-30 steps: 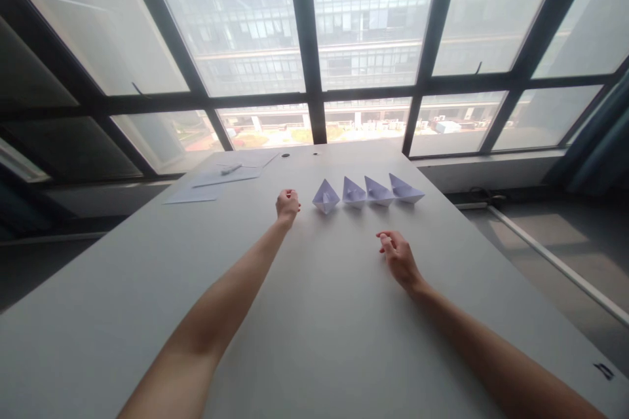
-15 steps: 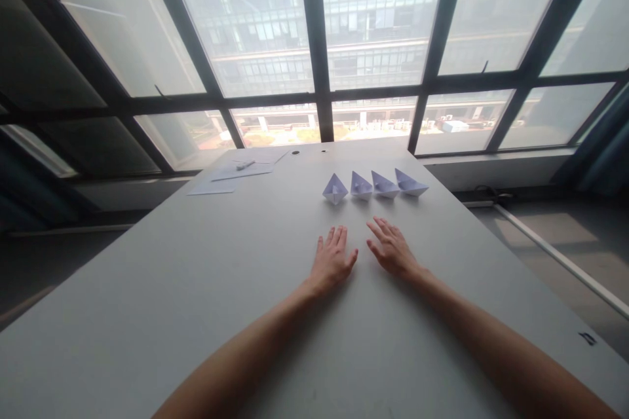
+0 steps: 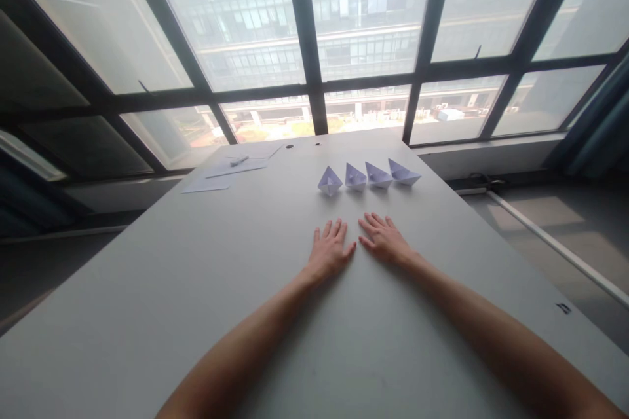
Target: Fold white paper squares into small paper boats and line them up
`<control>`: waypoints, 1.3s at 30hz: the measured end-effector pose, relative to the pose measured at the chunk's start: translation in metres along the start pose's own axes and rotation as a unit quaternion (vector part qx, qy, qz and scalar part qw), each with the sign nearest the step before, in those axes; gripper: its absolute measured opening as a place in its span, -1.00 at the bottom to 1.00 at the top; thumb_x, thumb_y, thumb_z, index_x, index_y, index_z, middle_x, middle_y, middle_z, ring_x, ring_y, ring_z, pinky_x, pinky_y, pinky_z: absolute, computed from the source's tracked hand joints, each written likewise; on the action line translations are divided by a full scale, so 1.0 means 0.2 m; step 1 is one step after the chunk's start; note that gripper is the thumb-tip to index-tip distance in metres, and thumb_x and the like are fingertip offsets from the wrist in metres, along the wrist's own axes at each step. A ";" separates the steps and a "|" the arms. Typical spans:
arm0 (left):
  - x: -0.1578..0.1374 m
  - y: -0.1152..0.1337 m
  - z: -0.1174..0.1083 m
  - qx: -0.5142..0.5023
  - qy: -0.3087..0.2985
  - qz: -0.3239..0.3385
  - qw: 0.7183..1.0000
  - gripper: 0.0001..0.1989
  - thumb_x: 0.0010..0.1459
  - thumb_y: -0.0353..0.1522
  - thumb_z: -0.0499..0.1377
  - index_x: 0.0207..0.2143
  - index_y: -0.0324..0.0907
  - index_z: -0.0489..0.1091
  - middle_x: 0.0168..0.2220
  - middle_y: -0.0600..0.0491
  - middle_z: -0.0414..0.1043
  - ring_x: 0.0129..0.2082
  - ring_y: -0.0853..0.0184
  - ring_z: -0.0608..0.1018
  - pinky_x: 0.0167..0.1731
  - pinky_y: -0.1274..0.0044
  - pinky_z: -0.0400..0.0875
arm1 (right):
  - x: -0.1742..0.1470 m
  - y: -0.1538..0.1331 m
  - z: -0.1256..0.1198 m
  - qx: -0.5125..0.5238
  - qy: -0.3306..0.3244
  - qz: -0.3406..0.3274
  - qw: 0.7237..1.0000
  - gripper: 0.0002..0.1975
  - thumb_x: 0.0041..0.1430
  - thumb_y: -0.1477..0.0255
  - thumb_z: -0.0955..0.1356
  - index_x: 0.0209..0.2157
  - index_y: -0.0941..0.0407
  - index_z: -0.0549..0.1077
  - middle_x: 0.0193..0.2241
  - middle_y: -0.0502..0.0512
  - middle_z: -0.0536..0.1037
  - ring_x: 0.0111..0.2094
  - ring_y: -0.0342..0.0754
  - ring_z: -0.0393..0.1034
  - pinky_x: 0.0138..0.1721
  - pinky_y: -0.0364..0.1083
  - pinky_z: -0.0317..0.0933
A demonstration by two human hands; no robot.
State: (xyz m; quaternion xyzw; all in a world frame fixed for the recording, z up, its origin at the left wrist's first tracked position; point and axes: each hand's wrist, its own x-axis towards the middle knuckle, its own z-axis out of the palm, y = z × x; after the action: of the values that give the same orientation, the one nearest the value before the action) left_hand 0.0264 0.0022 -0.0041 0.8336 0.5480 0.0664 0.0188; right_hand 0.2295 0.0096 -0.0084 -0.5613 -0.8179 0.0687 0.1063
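Note:
My left hand (image 3: pixel 330 249) lies flat on the white table (image 3: pixel 206 288), fingers spread and holding nothing. Beside it, my right hand (image 3: pixel 382 239) rests palm down with its fingers apart, also holding nothing. The two thumbs point toward each other with a small gap between them. Just beyond my hands stand several folded white paper boats in a row: the leftmost paper boat (image 3: pixel 329 181), a second paper boat (image 3: pixel 355 177), another paper boat (image 3: pixel 378 175) and the rightmost paper boat (image 3: pixel 403 173). Neither hand touches them.
At the table's far left lie white paper sheets (image 3: pixel 209 182) with a small whitish object (image 3: pixel 239 161) on top, its kind unclear. Dark round holes (image 3: pixel 289 146) mark the far edge. Large framed windows (image 3: pixel 363 13) rise behind. A small dark mark (image 3: pixel 563 308) is near the right edge.
My right hand has settled flatter on the table and moved slightly left, closer to my left hand. The whole view has shifted a little; the paper boats stand as before.

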 end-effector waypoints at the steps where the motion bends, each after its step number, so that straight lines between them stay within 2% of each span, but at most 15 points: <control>1: 0.00 0.00 0.00 -0.001 0.001 -0.001 1.000 -0.32 0.34 -0.01 -0.15 0.37 -0.16 0.01 0.40 -0.03 -0.08 0.39 0.09 -0.01 0.31 0.10 -0.15 | 0.00 0.00 0.00 0.000 -0.001 0.001 1.000 -0.39 0.35 0.14 0.14 0.34 0.09 0.10 0.38 0.20 0.02 0.39 0.11 -0.20 0.33 0.19 -0.31; 11: 0.00 0.00 -0.01 0.015 -0.009 0.000 1.000 -0.34 0.35 -0.03 -0.15 0.37 -0.16 0.03 0.41 -0.03 -0.09 0.39 0.09 -0.01 0.30 0.10 -0.11 | -0.01 -0.02 -0.02 0.006 0.009 0.007 1.000 -0.40 0.34 0.16 0.17 0.32 0.09 0.13 0.38 0.22 0.03 0.38 0.09 -0.18 0.32 0.18 -0.31; 25: 0.02 -0.01 0.00 0.031 0.025 0.039 0.998 -0.40 0.35 -0.13 -0.14 0.32 -0.24 0.12 0.37 -0.17 0.01 0.36 -0.04 0.05 0.24 0.00 -0.05 | 0.01 0.01 -0.03 0.042 0.047 -0.006 0.998 -0.44 0.33 0.13 0.22 0.25 0.09 0.22 0.34 0.24 0.12 0.35 0.17 -0.10 0.30 0.29 -0.24; 39: 0.03 -0.04 0.04 0.009 0.030 0.048 0.998 -0.38 0.33 -0.12 -0.16 0.33 -0.23 0.10 0.36 -0.20 0.03 0.35 -0.09 0.06 0.23 -0.04 -0.10 | 0.03 0.00 -0.04 0.044 0.038 0.012 0.998 -0.45 0.31 0.12 0.26 0.23 0.05 0.24 0.35 0.19 0.11 0.35 0.15 -0.11 0.31 0.29 -0.29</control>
State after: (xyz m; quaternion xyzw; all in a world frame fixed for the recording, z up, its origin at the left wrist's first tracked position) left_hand 0.0224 0.0122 -0.0125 0.8565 0.5086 0.0871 -0.0079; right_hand 0.2303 0.0153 0.0006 -0.5679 -0.8028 0.0842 0.1608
